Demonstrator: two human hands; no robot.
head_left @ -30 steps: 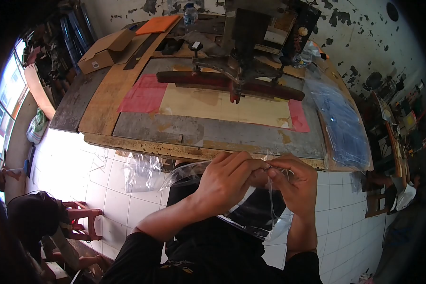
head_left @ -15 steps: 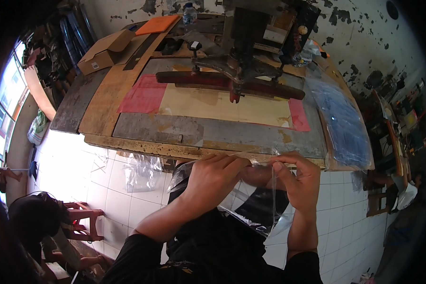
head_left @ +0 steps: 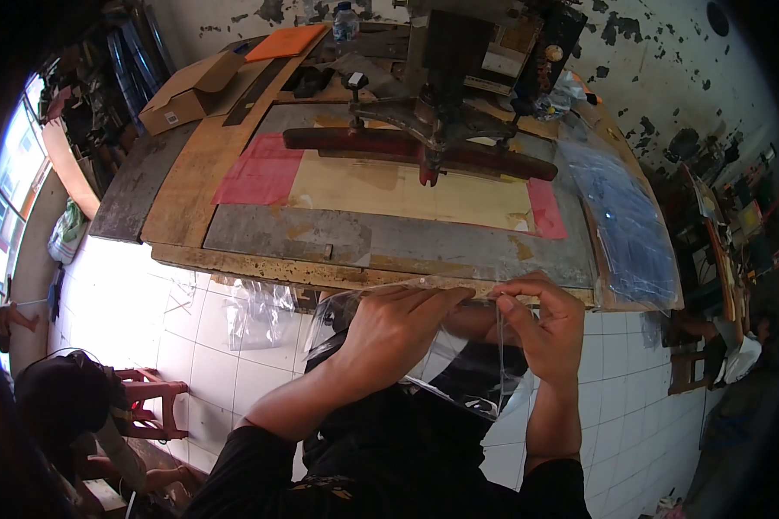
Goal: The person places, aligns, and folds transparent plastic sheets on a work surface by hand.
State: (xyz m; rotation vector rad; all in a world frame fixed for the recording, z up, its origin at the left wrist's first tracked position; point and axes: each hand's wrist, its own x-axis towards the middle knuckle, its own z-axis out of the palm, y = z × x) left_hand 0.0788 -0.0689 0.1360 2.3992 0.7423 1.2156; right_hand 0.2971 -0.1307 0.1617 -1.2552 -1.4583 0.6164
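Clear plastic sheeting hangs between my hands in front of the table's near edge. My left hand lies over its upper left part, fingers pressed together on the film. At the upper right corner, my right hand pinches the sheet's edge between thumb and forefinger. A thin folded edge runs down from that pinch. Beyond my hands, a press with a dark red bar stands over a cream sheet with pink ends on the grey plate.
Bluish plastic sheets lie stacked at the table's right. A cardboard box, an orange folder and a bottle are at the back left. Another person is at the lower left beside a red stool.
My left hand has shifted slightly, its fingers flatter over the film and farther from my right fingertips than a second ago. The sheet's lower edge has risen a little.
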